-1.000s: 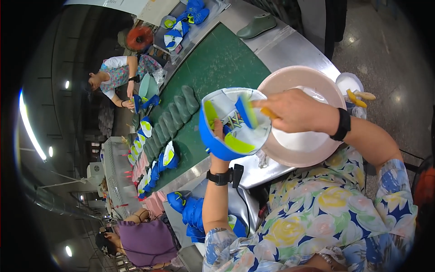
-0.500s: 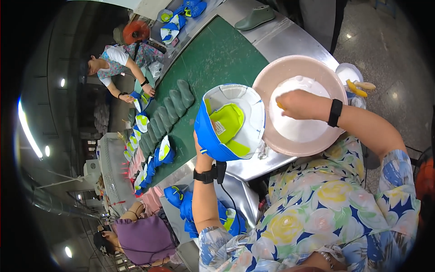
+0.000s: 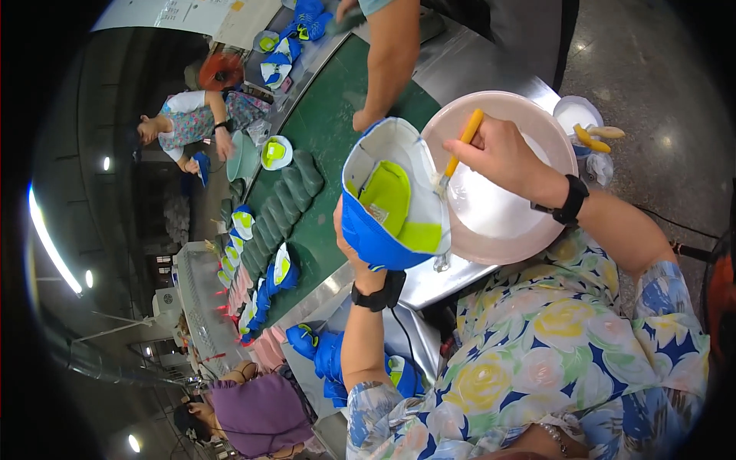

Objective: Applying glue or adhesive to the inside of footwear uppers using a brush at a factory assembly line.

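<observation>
A blue shoe upper (image 3: pixel 387 244) with a lime-green lining and a white inner edge is in my left hand (image 3: pixel 344 234), its opening facing up. The fingers of that hand curl round its outer left side and are partly hidden behind it. My right hand (image 3: pixel 506 157) pinches a brush (image 3: pixel 464 144) with a yellow handle. Its bristles point down and touch, or nearly touch, the upper's right edge. Just beyond the brush is a wide pinkish basin (image 3: pixel 563 130) holding white liquid.
Across the green belt (image 3: pixel 318 115) runs a row of dark green shoe lasts (image 3: pixel 287 195), flanked by blue uppers (image 3: pixel 282 270). Another person's arm (image 3: pixel 392 57) reaches over from the top. A small tub (image 3: pixel 576 113) with yellow-handled brushes stands right. More uppers (image 3: pixel 330 356) lie lower left.
My right hand has lifted the brush from over the basin to the upper's edge. The upper has tilted slightly. Another person's arm has come in, and a co-worker's upper now sits on the belt.
</observation>
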A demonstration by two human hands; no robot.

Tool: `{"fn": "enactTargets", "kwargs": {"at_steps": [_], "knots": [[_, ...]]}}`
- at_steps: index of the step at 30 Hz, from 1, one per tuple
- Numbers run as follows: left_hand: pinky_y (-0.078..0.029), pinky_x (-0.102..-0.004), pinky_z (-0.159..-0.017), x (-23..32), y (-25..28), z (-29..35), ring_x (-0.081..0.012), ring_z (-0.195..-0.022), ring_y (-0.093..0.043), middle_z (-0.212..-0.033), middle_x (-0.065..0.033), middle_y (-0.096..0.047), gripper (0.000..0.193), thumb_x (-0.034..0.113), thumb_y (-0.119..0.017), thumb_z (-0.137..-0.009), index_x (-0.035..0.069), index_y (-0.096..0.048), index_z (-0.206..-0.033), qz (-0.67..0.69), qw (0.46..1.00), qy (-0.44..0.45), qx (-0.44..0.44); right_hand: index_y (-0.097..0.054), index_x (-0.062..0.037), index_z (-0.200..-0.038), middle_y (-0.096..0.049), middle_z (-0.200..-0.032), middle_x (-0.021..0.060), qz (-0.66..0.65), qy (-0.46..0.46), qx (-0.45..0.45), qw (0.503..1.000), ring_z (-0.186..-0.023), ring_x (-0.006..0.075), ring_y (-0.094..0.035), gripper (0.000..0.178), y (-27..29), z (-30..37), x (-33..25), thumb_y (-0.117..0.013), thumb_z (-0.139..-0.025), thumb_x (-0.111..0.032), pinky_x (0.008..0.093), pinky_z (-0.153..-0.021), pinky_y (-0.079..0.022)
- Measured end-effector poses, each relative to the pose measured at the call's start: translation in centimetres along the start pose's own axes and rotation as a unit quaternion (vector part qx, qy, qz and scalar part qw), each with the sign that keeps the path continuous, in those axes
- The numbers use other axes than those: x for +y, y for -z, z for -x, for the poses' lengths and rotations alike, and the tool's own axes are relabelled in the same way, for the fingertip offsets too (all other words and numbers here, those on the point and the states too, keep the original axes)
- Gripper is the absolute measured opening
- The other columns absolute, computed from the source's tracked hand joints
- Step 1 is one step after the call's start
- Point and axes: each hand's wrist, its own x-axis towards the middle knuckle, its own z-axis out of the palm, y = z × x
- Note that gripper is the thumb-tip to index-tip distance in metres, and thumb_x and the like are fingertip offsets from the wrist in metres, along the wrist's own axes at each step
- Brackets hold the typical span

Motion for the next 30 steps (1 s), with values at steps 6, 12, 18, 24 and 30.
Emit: {"fn": "enactTargets", "kwargs": {"at_steps": [6, 12, 18, 24, 30], "knots": [[-0.049, -0.0408, -0.102, -0.9, -0.8, -0.3, -0.0304, -0.119, -0.058, -0.134, -0.0170, -0.056, 0.051, 0.012, -0.063, -0.093, 0.003, -0.046, -0.140, 0.193, 0.978, -0.081, 0.002, -0.062, 0.0037, -0.083, -0.064, -0.068, 0.0074, -0.106, -0.146, -0.074, 0.981, -0.056, 0.0104, -0.059, 0.031, -0.8, 1.6, -0.9, -0.067, -0.091, -0.026, 0.0222, -0.051, -0.045], [-0.051, -0.0418, -0.097, -1.1, 0.8, -2.4, -0.0270, -0.115, -0.060, -0.127, -0.0160, -0.060, 0.044, 0.008, -0.068, -0.088, -0.001, -0.055, -0.129, -0.182, 0.962, -0.200, 0.031, -0.062, 0.0035, -0.085, -0.064, -0.067, 0.0078, -0.206, -0.115, -0.096, 0.967, -0.058, 0.0100, -0.059, 0.028, -0.3, 2.0, -2.5, -0.072, -0.088, -0.023, 0.0245, -0.053, -0.045], [-0.056, -0.0370, -0.087, -2.6, 3.2, -2.0, -0.0221, -0.096, -0.068, -0.111, -0.0115, -0.068, 0.037, 0.008, -0.070, -0.087, 0.000, -0.062, -0.122, 0.224, 0.909, 0.290, -0.200, -0.063, -0.0029, -0.093, -0.066, -0.080, 0.0058, -0.064, 0.140, -0.050, 0.987, -0.069, 0.0121, -0.062, 0.015, 2.1, 0.7, -2.3, -0.073, -0.086, -0.011, 0.0246, -0.061, -0.047], [-0.057, -0.0351, -0.087, -3.0, 0.8, 2.1, -0.0205, -0.097, -0.068, -0.111, -0.0084, -0.068, 0.040, 0.006, -0.073, -0.083, 0.003, -0.062, -0.122, 0.305, 0.840, 0.405, -0.192, -0.064, -0.0059, -0.099, -0.067, -0.098, 0.0080, -0.093, 0.420, -0.144, 0.891, -0.089, 0.0267, -0.066, 0.019, -1.1, 0.2, -4.9, -0.074, -0.084, -0.009, 0.0350, -0.076, -0.054], [-0.056, -0.0339, -0.087, 1.6, -1.3, 1.8, -0.0195, -0.098, -0.067, -0.113, -0.0077, -0.068, 0.040, 0.006, -0.071, -0.084, 0.004, -0.062, -0.123, 0.367, 0.788, 0.454, -0.196, -0.062, -0.0049, -0.094, -0.067, -0.093, 0.0088, 0.055, 0.528, -0.163, 0.831, -0.084, 0.0249, -0.067, 0.019, -2.7, -2.2, -4.5, -0.074, -0.084, -0.016, 0.0349, -0.074, -0.054]]}}
